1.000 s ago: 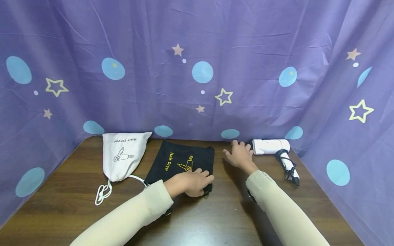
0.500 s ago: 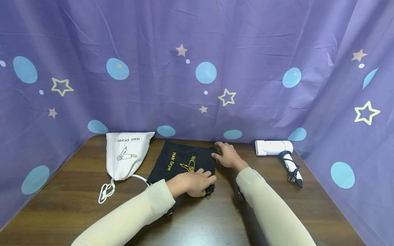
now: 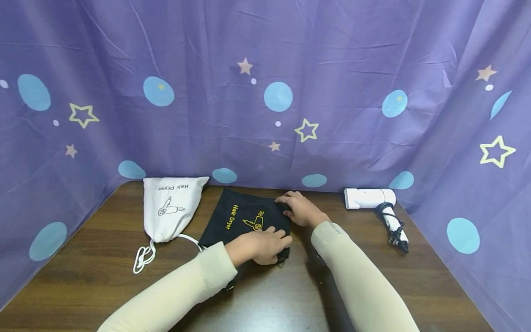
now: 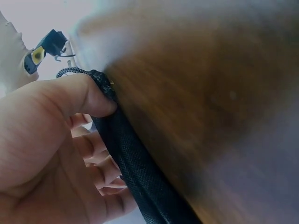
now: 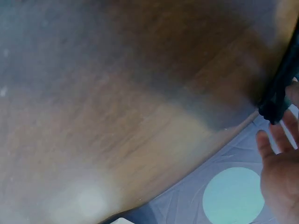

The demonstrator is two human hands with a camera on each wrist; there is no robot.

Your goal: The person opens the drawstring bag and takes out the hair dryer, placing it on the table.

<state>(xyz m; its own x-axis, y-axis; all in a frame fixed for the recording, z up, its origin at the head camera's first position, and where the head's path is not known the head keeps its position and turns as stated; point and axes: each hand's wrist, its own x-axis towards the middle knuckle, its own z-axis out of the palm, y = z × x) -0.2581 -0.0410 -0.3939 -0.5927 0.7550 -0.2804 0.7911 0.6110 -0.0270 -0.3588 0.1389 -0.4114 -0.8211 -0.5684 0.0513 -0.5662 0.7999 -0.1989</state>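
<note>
A black drawstring bag (image 3: pixel 240 207) printed "Hair Dryer" in yellow lies on the table. My left hand (image 3: pixel 265 246) rests over its near right part. In the left wrist view the thumb (image 4: pixel 88 95) presses one face of the bag's edge (image 4: pixel 135 168), with the fingers behind it. My right hand (image 3: pixel 303 210) is at the far right corner. From the right wrist, that corner (image 5: pixel 273 105) shows between thumb and fingers, the hand (image 5: pixel 282 182) partly cut off by the frame. The bag looks flat; its inside is hidden.
A white "Hair Dryer" drawstring bag (image 3: pixel 170 212) lies at the left, its white cord (image 3: pixel 143 258) trailing nearby. To the right is a white hair dryer (image 3: pixel 369 199) with a black cord (image 3: pixel 394 230) wound round its handle. A purple curtain (image 3: pixel 352 138) stands behind the table (image 3: pixel 103 258).
My right hand has moved left from beside the hair dryer to the black bag's far right corner. The left hand stays on the bag. The view has shifted slightly.
</note>
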